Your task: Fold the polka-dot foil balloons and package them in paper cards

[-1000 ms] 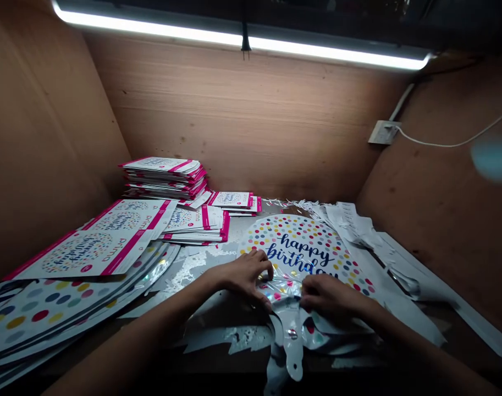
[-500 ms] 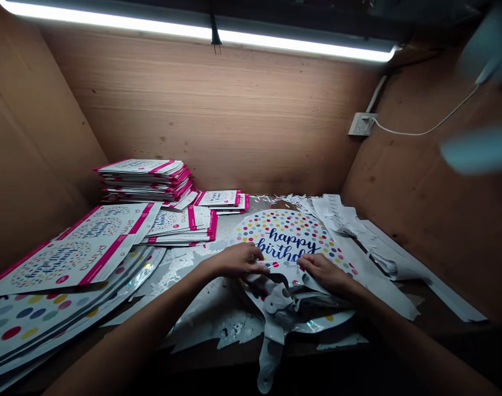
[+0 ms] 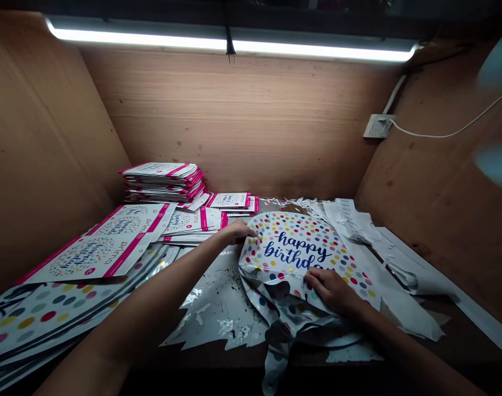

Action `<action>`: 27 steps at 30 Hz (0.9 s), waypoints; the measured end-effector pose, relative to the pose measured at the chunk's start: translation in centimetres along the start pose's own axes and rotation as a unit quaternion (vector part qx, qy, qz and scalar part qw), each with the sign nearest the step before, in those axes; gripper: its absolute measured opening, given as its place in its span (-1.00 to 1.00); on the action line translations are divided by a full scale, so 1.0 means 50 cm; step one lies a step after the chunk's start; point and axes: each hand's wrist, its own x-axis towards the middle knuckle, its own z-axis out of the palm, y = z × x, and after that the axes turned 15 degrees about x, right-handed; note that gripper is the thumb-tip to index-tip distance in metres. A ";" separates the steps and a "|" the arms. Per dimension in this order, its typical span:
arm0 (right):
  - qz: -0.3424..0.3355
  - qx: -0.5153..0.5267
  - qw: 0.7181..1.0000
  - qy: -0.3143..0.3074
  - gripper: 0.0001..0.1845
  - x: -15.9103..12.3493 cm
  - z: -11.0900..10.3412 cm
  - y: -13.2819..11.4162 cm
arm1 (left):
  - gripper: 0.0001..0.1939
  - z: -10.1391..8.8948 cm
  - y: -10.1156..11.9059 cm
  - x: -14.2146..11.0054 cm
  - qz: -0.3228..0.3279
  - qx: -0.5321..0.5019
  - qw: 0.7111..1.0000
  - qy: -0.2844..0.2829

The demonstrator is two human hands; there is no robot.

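A flat foil balloon (image 3: 292, 225) with coloured dots and blue "happy birthday" lettering lies on the worktop. Its lower part is folded and crumpled, and a tail (image 3: 274, 363) hangs over the front edge. My left hand (image 3: 238, 231) is closed on the balloon's upper left rim. Lower down, below the lettering, my right hand (image 3: 331, 290) pinches the foil, its fingertips pressed together. Left of my left forearm lies a stack of flat dotted foil balloons (image 3: 48, 311), with printed "prima" packets (image 3: 122, 234) on top.
Behind stands a tall pile of pink-edged packets (image 3: 162, 184), with smaller packet piles (image 3: 230, 200) beside it. White paper strips (image 3: 399, 269) run along the right side. A lamp (image 3: 152, 40) hangs overhead; wooden walls (image 3: 242, 115) enclose the bench. A socket (image 3: 378, 126) sits at right.
My left hand has moved up and left to the balloon's rim. My right hand is slightly lower and still pinches the foil. The fold has come down, and the view has shifted left.
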 end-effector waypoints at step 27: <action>0.020 -0.060 0.993 -0.101 -0.49 -0.045 -0.019 -0.082 | -0.72 0.146 -0.068 -0.256 0.261 0.395 0.878 0.076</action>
